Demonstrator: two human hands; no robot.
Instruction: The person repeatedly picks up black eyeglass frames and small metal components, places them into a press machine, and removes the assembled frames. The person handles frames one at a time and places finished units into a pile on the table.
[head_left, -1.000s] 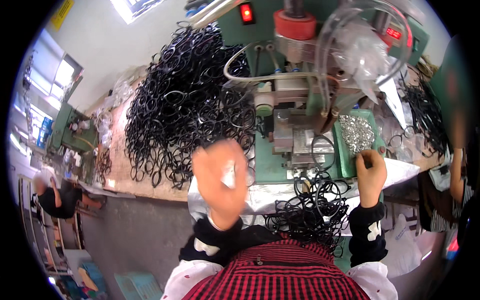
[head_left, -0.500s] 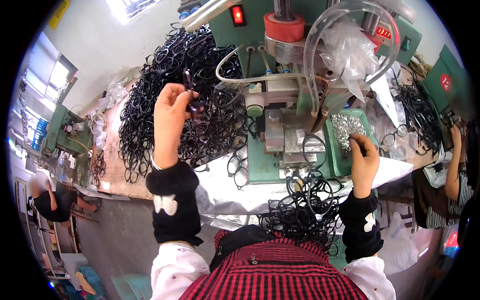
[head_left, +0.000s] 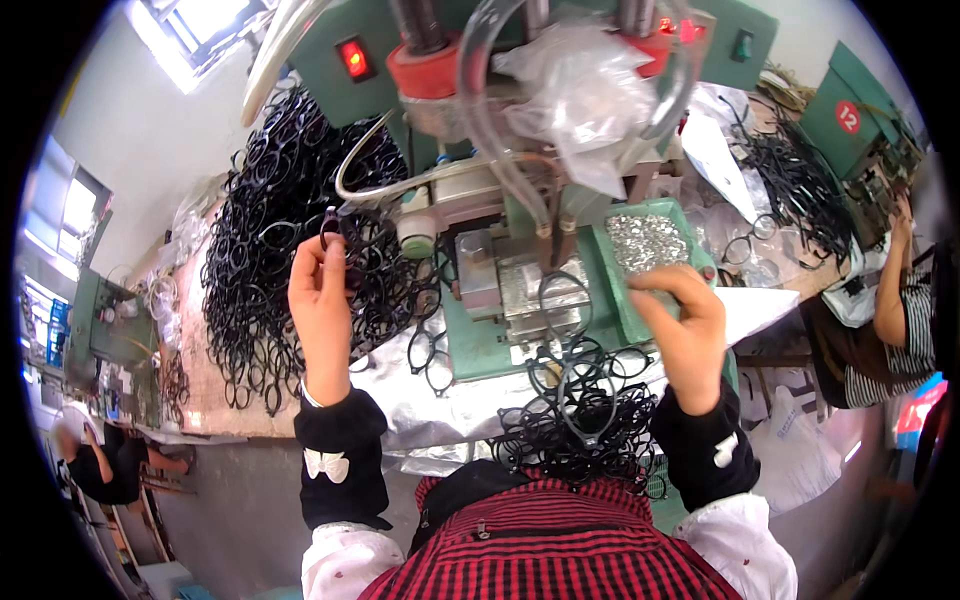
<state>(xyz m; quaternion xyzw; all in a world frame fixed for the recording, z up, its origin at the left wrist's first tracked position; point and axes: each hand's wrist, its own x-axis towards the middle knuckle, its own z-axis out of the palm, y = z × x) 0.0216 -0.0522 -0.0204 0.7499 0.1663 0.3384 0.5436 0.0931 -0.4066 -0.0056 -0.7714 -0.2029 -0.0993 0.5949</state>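
My left hand (head_left: pixel 322 290) is raised over the near side of a big heap of black eyeglass frames (head_left: pixel 265 210). Its thumb and fingers pinch a dark eyeglass frame (head_left: pixel 332 222), which partly blends into the heap behind. My right hand (head_left: pixel 688 325) hovers at the near part of a green tray (head_left: pixel 612 290) holding small silvery metal pieces (head_left: pixel 645 243). Its thumb and forefinger come together at the tips; anything between them is too small to make out. Left of the tray stands the metal fixture (head_left: pixel 530 295) of a green press.
More black frames (head_left: pixel 575 420) are piled at the table's front edge, close to my body. A clear hose (head_left: pixel 475 90) and a plastic bag (head_left: pixel 580 90) hang before the press. Dark strips (head_left: pixel 790 170) lie at right, near a co-worker's arm (head_left: pixel 890 280).
The view has swung to the right. My right hand has lifted off the metal pieces and shifted left toward the tray's near side. My left hand still holds the eyeglass frame, now turned differently.
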